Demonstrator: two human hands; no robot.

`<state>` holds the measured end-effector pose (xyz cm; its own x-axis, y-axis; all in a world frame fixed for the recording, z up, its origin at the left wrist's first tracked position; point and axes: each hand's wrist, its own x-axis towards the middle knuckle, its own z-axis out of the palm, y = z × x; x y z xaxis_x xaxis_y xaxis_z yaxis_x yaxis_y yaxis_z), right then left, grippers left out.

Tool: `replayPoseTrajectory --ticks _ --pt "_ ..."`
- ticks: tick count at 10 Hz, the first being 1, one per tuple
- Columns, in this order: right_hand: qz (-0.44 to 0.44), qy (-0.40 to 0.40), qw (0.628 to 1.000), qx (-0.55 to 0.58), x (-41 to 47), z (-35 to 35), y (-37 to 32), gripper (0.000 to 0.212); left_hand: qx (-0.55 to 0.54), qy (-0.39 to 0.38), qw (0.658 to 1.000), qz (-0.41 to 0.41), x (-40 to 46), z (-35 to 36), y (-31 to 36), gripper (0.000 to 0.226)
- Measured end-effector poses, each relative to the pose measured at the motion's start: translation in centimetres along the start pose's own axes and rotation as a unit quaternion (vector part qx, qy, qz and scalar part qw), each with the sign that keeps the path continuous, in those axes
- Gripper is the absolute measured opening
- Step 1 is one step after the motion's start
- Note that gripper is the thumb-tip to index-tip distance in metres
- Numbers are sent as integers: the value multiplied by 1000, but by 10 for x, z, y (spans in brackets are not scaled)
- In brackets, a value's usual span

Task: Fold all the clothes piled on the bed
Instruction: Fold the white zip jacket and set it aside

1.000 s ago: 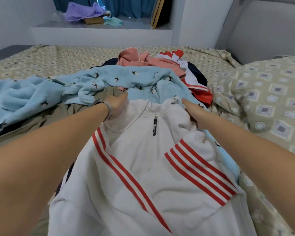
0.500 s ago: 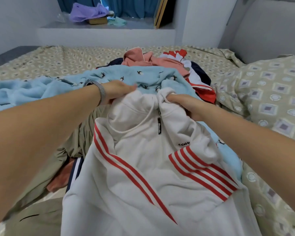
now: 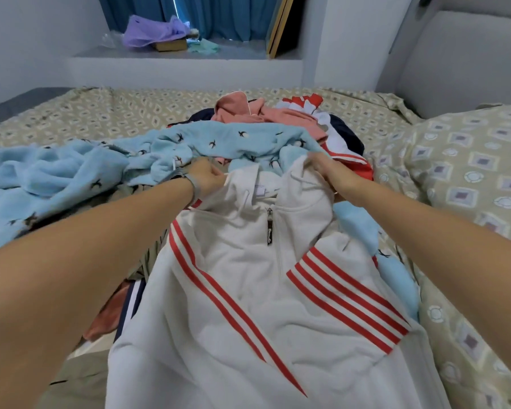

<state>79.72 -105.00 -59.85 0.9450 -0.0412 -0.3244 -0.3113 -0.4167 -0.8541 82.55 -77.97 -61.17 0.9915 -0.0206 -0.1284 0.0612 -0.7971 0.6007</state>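
A white zip-neck hoodie with red diagonal stripes lies front-up in the middle of the bed, spread toward me. My left hand pinches the hood edge at the left of the collar. My right hand grips the hood fabric at the right and holds it up. Behind them sits the pile: a light blue garment with small bird prints, a pink garment and a red, white and navy one.
The bed has a beige patterned sheet, with a matching pillow at the right. Olive fabric and a pink-and-navy piece lie under the hoodie's left side. A ledge with a purple cloth runs behind the bed.
Both hands have moved from lying on the collar area to grasping the hood and spreading its opening apart. The hoodie's chest lies flatter and the collar label shows.
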Motion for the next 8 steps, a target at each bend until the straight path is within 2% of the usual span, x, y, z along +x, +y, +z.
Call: replayPoseTrajectory --ticks 1,2,3,4,5,6,7,8 --pt "116 1 986 121 23 -5 7 75 10 -11 999 -42 1 10 13 36" --pt "165 -28 978 126 33 -5 10 71 -18 -39 997 -62 4 12 28 28" --pt "169 -70 981 57 41 7 10 40 -61 -72 988 -123 30 18 20 62" --pt "36 -26 998 -47 43 16 4 15 -91 -100 983 -128 29 22 14 37" --pt "-129 49 990 40 38 10 -19 11 -229 7 972 -60 32 4 23 21" --pt "-174 103 976 79 34 -15 -34 62 -357 129 924 55 35 -23 17 30" --pt "-175 24 984 5 10 -32 -32 50 -325 80 938 92 21 -33 17 39" --pt "-161 -70 981 -81 -9 -36 -22 71 -391 -109 912 53 1 -35 15 39"
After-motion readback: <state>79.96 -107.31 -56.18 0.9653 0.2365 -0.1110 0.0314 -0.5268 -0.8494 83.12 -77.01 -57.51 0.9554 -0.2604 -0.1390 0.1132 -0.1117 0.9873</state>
